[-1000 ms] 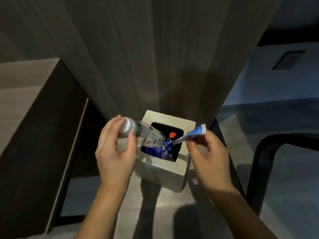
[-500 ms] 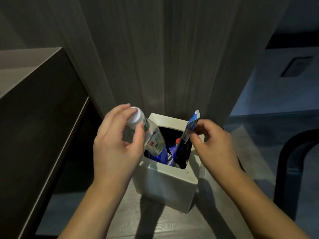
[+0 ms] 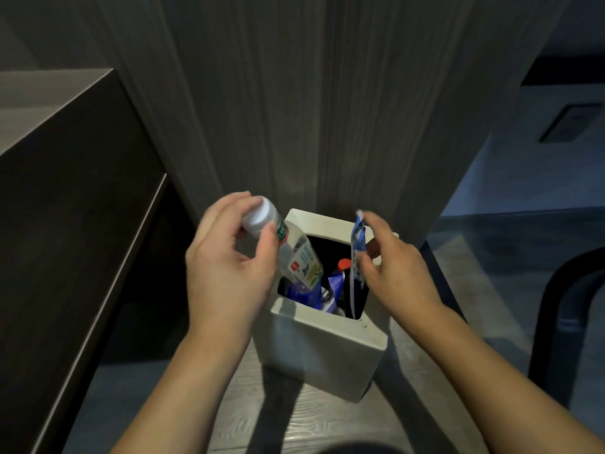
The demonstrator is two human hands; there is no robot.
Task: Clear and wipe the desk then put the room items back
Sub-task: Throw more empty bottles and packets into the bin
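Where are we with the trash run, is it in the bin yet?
Partly. Rubbish including a red-capped item already lies inside the white bin. Left hand holds the plastic bottle, base in the opening; right hand pinches a blue wrapper there. Both need releasing. The desk isn't visible.

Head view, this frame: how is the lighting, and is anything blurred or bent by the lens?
Head view: dim and bluish, brightest on the white bin; both forearms throw dark shadows on the floor beside it. The left hand on the bottle is fairly sharp; the right hand and blue packet are slightly smeared. Wide-angle bending tilts the wall panels at the edges.
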